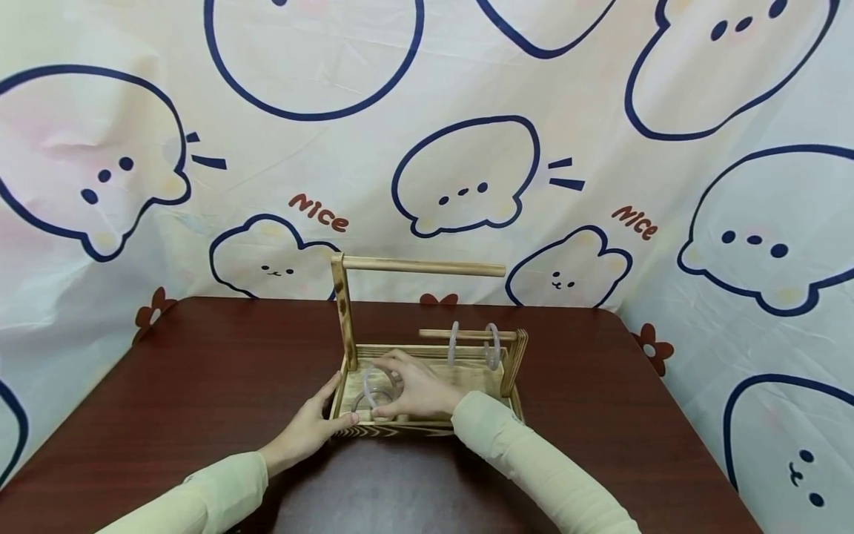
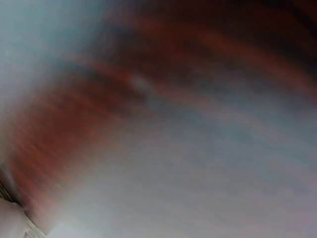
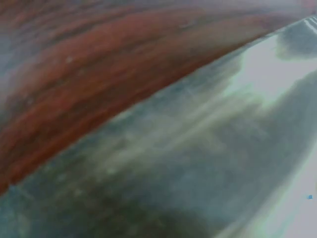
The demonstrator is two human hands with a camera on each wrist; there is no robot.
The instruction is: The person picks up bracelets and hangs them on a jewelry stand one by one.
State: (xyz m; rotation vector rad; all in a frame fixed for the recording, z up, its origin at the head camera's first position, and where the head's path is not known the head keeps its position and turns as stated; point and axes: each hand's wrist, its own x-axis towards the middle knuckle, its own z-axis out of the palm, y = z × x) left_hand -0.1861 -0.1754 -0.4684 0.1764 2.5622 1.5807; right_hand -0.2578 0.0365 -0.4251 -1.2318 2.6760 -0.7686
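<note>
My right hand (image 1: 422,387) reaches over the tray of a wooden jewelry stand (image 1: 440,430) and pinches a pale translucent bangle (image 1: 366,384), held upright between thumb and fingers. Behind it a second bangle (image 1: 356,401) shows low in the tray, partly hidden. At the stand's front left corner my left hand (image 1: 303,434) grips the tray, thumb on the front edge and fingers along the left side. Two more bangles, a near one (image 1: 453,343) and an outer one (image 1: 496,347), hang on the short lower bar (image 1: 434,334). In the left wrist view a bit of the hand (image 2: 11,220) shows against the wood.
A taller post (image 1: 343,315) rises at the stand's left and carries a long upper bar (image 1: 427,266) pointing right. The stand sits on a dark red-brown table (image 1: 200,386). Printed cloth (image 1: 360,170) hangs close behind and on both sides. Both wrist views are mostly blurred.
</note>
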